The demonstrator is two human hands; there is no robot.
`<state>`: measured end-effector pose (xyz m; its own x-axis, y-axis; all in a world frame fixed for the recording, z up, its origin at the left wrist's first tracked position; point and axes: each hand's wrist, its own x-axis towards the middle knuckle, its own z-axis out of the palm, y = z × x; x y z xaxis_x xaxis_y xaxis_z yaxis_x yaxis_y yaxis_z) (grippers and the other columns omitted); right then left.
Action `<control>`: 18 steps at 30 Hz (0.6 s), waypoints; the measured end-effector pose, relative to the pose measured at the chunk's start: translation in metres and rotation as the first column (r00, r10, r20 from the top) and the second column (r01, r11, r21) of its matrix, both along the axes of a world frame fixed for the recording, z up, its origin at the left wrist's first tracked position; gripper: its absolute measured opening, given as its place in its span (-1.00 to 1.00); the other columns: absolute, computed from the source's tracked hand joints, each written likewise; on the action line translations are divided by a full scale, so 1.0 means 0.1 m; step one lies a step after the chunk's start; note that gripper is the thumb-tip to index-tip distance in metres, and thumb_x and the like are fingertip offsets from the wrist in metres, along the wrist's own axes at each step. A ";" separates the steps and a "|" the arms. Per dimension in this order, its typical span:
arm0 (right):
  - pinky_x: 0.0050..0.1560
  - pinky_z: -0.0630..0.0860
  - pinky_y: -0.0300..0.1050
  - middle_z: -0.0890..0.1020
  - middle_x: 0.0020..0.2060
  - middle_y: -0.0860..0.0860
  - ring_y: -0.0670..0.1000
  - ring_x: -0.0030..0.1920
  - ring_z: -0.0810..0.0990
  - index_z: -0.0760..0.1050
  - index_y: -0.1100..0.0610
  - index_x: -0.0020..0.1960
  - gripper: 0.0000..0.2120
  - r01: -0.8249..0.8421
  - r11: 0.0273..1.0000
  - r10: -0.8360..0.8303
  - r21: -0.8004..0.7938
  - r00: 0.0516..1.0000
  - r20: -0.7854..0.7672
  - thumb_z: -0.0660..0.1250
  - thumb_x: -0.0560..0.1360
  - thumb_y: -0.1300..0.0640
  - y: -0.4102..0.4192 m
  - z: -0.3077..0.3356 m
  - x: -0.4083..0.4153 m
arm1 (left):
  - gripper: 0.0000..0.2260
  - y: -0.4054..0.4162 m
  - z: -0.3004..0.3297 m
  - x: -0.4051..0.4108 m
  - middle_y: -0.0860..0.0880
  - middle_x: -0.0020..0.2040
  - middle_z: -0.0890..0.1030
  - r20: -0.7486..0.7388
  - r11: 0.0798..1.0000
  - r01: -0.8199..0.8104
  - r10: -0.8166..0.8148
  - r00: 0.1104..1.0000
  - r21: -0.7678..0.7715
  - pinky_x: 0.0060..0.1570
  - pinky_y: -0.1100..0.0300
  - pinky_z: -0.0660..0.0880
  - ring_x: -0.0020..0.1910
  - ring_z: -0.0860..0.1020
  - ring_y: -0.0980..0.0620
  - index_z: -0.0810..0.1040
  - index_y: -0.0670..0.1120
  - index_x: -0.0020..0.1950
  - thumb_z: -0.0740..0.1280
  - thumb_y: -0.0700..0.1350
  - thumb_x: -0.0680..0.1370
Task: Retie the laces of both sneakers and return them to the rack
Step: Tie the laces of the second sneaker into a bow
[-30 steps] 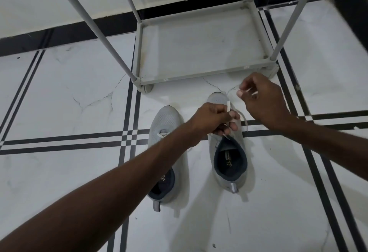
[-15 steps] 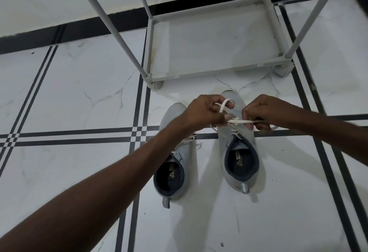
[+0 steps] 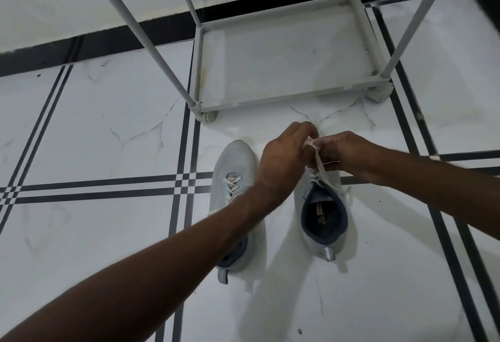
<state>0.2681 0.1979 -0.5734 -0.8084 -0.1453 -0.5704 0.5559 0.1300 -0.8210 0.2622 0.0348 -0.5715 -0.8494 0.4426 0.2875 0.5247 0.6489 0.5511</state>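
Observation:
Two light grey sneakers with dark blue linings stand side by side on the tiled floor, toes toward the rack. The left sneaker shows laced white laces, and my left forearm crosses its heel. Over the right sneaker, my left hand and my right hand meet above the tongue, both pinching its white lace, which runs taut down to the eyelets. The toe of the right sneaker is hidden behind my hands.
A light grey tube-frame shoe rack stands just beyond the sneakers, with its bottom shelf bare. Its slanted posts rise at left and right. White marble-look tiles with black stripes cover the floor, and a black skirting runs along the wall.
My hands have come together and lifted above the right sneaker, pulling the lace upward. A second ago my right hand was held out to the right with a lace end.

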 end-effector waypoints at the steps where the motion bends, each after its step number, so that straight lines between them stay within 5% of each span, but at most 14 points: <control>1: -0.05 0.63 -0.04 0.71 -0.12 0.26 0.16 -0.13 0.70 0.62 0.35 0.00 -0.79 0.096 0.995 -0.095 -0.027 0.995 0.024 0.26 0.51 0.25 0.03 0.01 -0.01 | -0.87 -0.01 0.00 0.00 0.03 -0.16 0.59 0.086 0.996 -0.070 0.066 0.994 0.050 -0.25 0.05 0.54 -0.25 0.55 0.02 0.54 -0.05 0.03 0.39 -0.13 0.50; 4: -0.16 0.61 0.00 0.60 -0.37 0.17 0.13 -0.35 0.59 0.56 0.27 -0.22 -0.86 0.315 0.949 -0.315 0.029 0.949 0.026 0.25 0.40 0.24 0.13 0.01 0.02 | -0.89 -0.06 0.03 0.00 0.05 -0.33 0.61 0.394 0.953 -0.258 0.178 0.902 0.160 -0.39 0.13 0.57 -0.37 0.59 0.12 0.58 -0.02 -0.01 0.44 -0.11 0.49; 7: -0.38 0.50 -0.11 0.51 -0.55 0.07 0.06 -0.52 0.47 0.51 0.27 -0.35 -0.82 0.281 0.936 -0.269 0.214 0.959 -0.085 0.24 0.38 0.24 0.16 0.00 0.11 | -0.92 -0.10 0.06 0.06 -0.06 -0.33 0.62 0.588 0.943 -0.279 0.123 0.799 0.182 -0.51 0.42 0.45 -0.44 0.60 0.26 0.61 -0.14 0.00 0.41 -0.22 0.53; 10: -0.38 0.42 -0.11 0.46 -0.56 0.02 0.04 -0.57 0.43 0.46 0.24 -0.36 -0.80 0.366 0.901 -0.335 0.234 0.928 -0.164 0.23 0.41 0.21 0.21 0.03 0.09 | -0.89 -0.22 -0.06 0.11 -0.03 -0.36 0.59 0.526 0.975 -0.220 0.169 0.833 0.036 -0.45 0.40 0.45 -0.45 0.58 0.21 0.60 -0.11 0.01 0.42 -0.25 0.51; 14: -0.45 0.30 -0.18 0.35 -0.53 0.03 -0.01 -0.60 0.25 0.40 0.18 -0.40 -0.81 0.373 0.913 -0.353 0.166 0.926 -0.135 0.23 0.34 0.12 0.45 0.01 -0.01 | -0.81 -0.46 -0.32 0.11 -0.12 -0.18 0.70 0.330 0.929 -0.128 0.250 0.910 -0.348 -0.18 0.00 0.59 -0.21 0.65 -0.15 0.57 -0.06 0.06 0.42 -0.14 0.47; 16: -0.50 0.22 -0.22 0.31 -0.55 0.02 -0.06 -0.60 0.20 0.37 0.15 -0.45 -0.72 0.187 0.965 -0.166 0.182 0.978 -0.125 0.28 0.38 0.06 0.62 -0.02 -0.02 | -0.82 -0.54 -0.40 0.12 -0.16 -0.13 0.69 0.263 0.878 -0.083 0.230 0.937 -0.471 -0.19 0.00 0.58 -0.18 0.64 -0.19 0.54 -0.10 0.09 0.39 -0.16 0.49; 18: -0.47 0.26 -0.22 0.36 -0.58 0.00 -0.08 -0.59 0.26 0.41 0.12 -0.49 -0.56 -0.182 0.856 0.264 0.484 0.958 -0.107 0.35 0.49 -0.05 0.81 -0.02 -0.01 | -0.83 -0.57 -0.43 0.11 -0.16 -0.11 0.68 0.200 0.824 -0.065 0.212 0.957 -0.563 -0.24 0.05 0.53 -0.18 0.64 -0.17 0.52 -0.12 0.11 0.35 -0.17 0.53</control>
<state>0.2670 0.2792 -0.5754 -0.8738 -0.0842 -0.4789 0.3288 0.6234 -0.7094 0.2733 -0.0218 -0.6144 -0.9230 0.3355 -0.1884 0.3030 0.9355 0.1818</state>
